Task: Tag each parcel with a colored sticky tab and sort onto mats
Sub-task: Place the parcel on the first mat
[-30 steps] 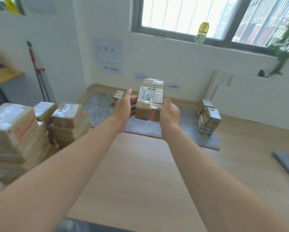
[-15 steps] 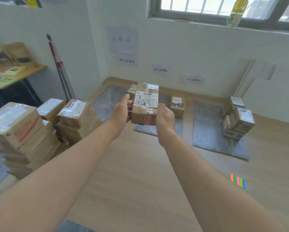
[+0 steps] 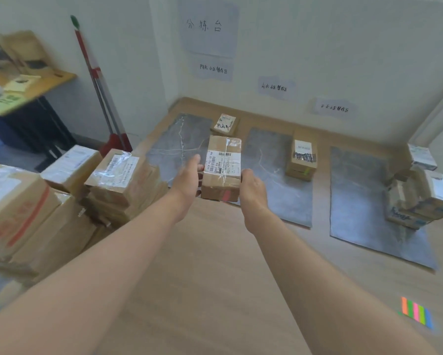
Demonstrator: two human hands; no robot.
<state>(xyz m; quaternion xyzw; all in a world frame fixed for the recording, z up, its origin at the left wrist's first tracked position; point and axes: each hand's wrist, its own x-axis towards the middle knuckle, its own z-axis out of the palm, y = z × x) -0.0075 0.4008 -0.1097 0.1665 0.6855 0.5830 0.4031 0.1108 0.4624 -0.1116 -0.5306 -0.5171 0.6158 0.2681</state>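
Observation:
I hold a brown taped parcel (image 3: pixel 221 167) with a white shipping label between both hands, above the gap between the left mat (image 3: pixel 175 144) and the middle mat (image 3: pixel 274 180). A pink tab shows on its near face. My left hand (image 3: pixel 188 180) grips its left side and my right hand (image 3: pixel 251 187) grips its right side. A small parcel (image 3: pixel 225 124) lies at the left mat's far right corner. Another parcel (image 3: pixel 302 156) with a green tab sits on the middle mat. Several parcels (image 3: pixel 420 196) are stacked on the right mat (image 3: pixel 358 198). A strip of coloured sticky tabs (image 3: pixel 416 313) lies on the floor.
Stacks of cardboard parcels (image 3: pixel 61 198) stand at the left on the wooden floor. A mop (image 3: pixel 97 85) leans in the wall corner beside a desk (image 3: pixel 23 90). Paper signs (image 3: pixel 211 26) hang on the wall above the mats.
The view has tilted down and closed in on the mats. The parcel stays between both hands and has come lower, toward the floor between the left and middle mats.

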